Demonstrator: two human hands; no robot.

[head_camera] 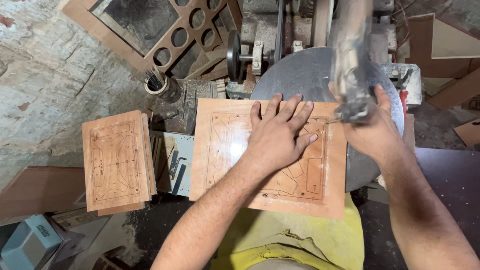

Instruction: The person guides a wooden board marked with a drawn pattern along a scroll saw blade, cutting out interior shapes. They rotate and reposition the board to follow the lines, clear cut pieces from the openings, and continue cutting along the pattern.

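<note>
A thin reddish plywood sheet with drawn outline shapes lies on a round grey metal machine table. My left hand presses flat on the sheet, fingers spread. My right hand grips the blurred, moving head of a drilling machine over the sheet's right edge; its thin bit touches the sheet near my left fingertips.
A stack of similar marked sheets lies to the left. A cup of thin rods stands behind it. A wooden panel with round holes leans at the back. Boards lie at the right, a blue box at lower left.
</note>
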